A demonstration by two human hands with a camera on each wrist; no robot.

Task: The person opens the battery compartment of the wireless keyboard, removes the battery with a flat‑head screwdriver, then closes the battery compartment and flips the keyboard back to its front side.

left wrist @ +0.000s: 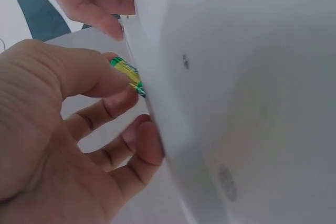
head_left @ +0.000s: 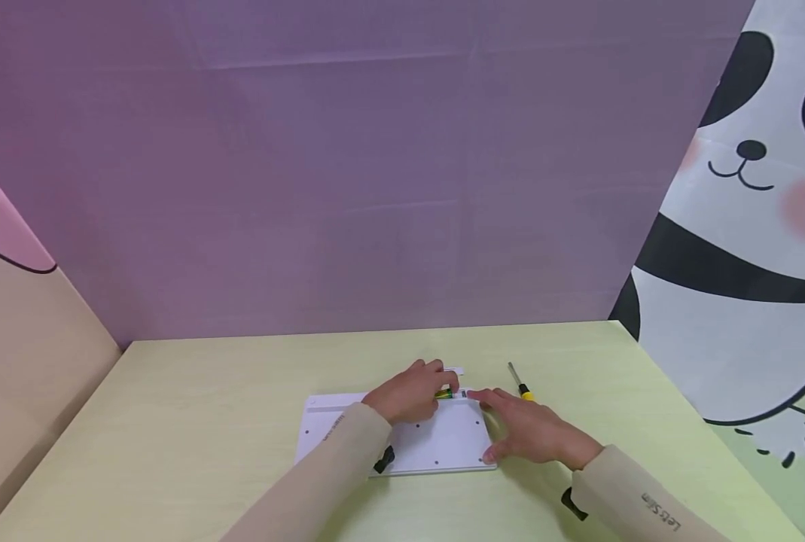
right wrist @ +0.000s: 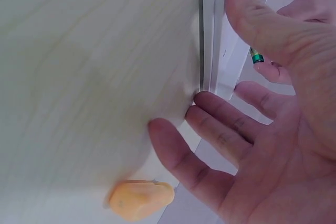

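Observation:
A flat white device (head_left: 436,444) lies underside up on the pale yellow-green table (head_left: 192,421). My left hand (head_left: 441,385) is over its far edge and pinches a small green and yellow battery (head_left: 445,394) between thumb and fingers. In the left wrist view the battery (left wrist: 127,75) sits right against the device's white edge (left wrist: 157,103). My right hand (head_left: 510,425) rests on the device's right end with straight fingers. Its thumb (right wrist: 247,9) lies on the device edge (right wrist: 212,35) and its fingers (right wrist: 220,124) touch the side.
A screwdriver (head_left: 520,382) with a yellow handle (right wrist: 140,200) lies on the table just right of the device, beyond my right hand. A small white strip (head_left: 453,369) lies behind my left hand. Purple cloth walls the back, a panda print the right.

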